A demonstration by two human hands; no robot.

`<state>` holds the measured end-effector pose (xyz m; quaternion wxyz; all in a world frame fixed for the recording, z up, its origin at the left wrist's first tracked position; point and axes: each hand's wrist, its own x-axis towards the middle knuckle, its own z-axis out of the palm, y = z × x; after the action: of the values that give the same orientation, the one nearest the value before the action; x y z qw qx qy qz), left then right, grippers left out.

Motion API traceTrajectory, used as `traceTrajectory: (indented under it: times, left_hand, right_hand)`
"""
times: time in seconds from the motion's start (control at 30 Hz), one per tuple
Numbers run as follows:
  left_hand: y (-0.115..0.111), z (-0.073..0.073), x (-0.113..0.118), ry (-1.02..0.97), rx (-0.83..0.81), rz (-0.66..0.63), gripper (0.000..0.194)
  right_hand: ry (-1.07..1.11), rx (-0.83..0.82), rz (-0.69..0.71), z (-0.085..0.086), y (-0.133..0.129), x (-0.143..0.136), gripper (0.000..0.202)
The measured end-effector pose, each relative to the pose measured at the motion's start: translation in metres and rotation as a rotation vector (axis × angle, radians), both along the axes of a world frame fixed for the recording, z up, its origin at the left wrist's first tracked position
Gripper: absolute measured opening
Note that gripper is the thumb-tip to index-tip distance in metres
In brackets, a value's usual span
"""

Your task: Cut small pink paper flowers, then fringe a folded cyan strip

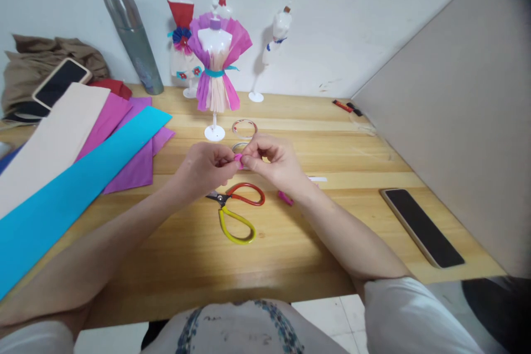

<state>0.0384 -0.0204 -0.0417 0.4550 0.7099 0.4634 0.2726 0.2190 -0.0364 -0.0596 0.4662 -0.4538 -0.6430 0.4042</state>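
Pinching a pink scrap (238,160) from both sides, left hand (208,166) and right hand (274,165) meet just beyond the scissors (223,198) (two-handed, presumably because so small a piece needs steadying), with sheets (83,178) left of the scissors, apparently laid within reach.

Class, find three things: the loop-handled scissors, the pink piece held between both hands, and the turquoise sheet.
Loop-handled scissors (222,199): head view, on the pivot.
Pink piece (238,159): head view, on its exposed part.
Turquoise sheet (83,184): head view, mid-surface.
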Motion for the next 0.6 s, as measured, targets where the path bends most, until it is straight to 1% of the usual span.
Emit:
traceTrajectory:
  times: [0.1,0.17,0.2,0.3,0.37,0.5,0.6]
  left_hand:
    - [0.002,0.002,-0.002,-0.044,-0.055,0.001,0.020]
    - [0.004,0.003,-0.002,-0.109,-0.084,-0.012,0.013]
    - [0.005,0.003,-0.002,-0.145,-0.100,-0.025,0.013]
    - [0.005,0.001,0.000,-0.230,-0.178,-0.045,0.024]
    - [0.004,0.001,0.003,-0.255,-0.233,-0.006,0.025]
    - [0.001,0.000,0.006,-0.258,-0.260,0.113,0.010]
    - [0.001,0.001,0.004,-0.236,-0.256,0.110,0.012]
  right_hand:
    - [0.133,-0.094,-0.033,-0.002,0.000,-0.001,0.014]
    - [0.211,-0.116,-0.086,-0.005,0.002,-0.001,0.013]
    - [0.244,-0.117,-0.111,-0.006,0.003,-0.002,0.012]
    - [0.325,-0.137,-0.145,-0.011,0.006,-0.004,0.015]
    - [0.356,-0.178,-0.135,-0.014,0.006,-0.006,0.018]
    - [0.406,-0.236,-0.099,-0.017,0.004,-0.009,0.018]
    - [0.413,-0.250,-0.087,-0.016,0.004,-0.009,0.019]
